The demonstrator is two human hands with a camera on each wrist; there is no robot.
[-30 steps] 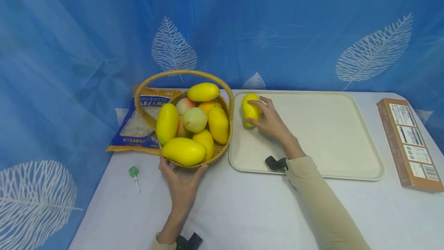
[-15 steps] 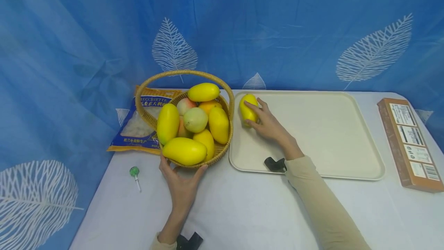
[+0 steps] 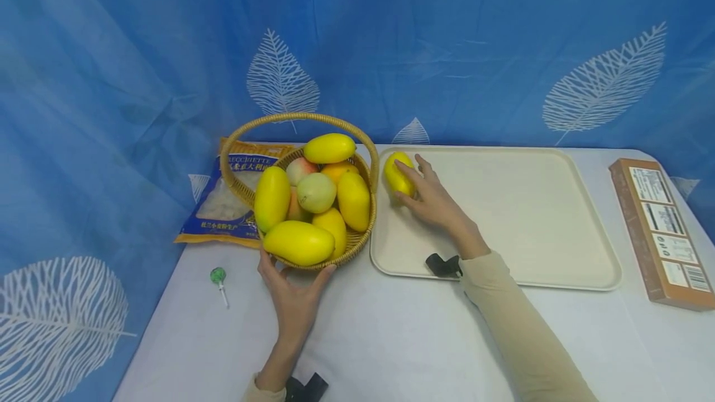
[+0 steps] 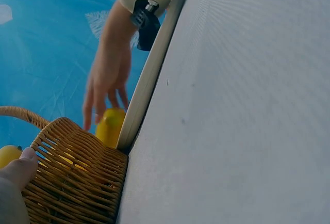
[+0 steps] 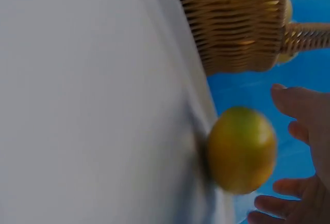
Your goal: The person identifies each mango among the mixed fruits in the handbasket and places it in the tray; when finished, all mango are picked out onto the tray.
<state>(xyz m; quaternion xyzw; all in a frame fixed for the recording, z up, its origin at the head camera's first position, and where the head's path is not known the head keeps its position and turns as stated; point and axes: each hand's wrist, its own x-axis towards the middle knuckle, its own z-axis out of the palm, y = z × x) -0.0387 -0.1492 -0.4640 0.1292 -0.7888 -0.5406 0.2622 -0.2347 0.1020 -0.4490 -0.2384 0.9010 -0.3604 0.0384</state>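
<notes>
A yellow mango (image 3: 398,177) lies at the left end of the cream tray (image 3: 536,222). Over it is my right hand (image 3: 434,201), thumb and fingers spread. In the right wrist view a gap shows between this mango (image 5: 242,150) and the loose fingers of the hand (image 5: 309,162). My left hand (image 3: 296,303) holds the near side of a wicker basket (image 3: 353,242), thumb and fingers set apart along its edge. The left thumb (image 4: 23,167) shows against the weave; the other fingers are hidden. Several mangoes, a pale green fruit (image 3: 316,193) and a peach (image 3: 300,169) fill the basket.
Behind the basket lies a blue pasta bag (image 3: 220,206), partly covered by it. A green lollipop (image 3: 218,276) is on the white tablecloth at left. A brown box (image 3: 661,234) stands right of the tray. A blue curtain (image 3: 447,48) hangs behind the table.
The mango on the tray has shifted slightly left, and the right hand's fingers have loosened from it. The left hand stays at the basket.
</notes>
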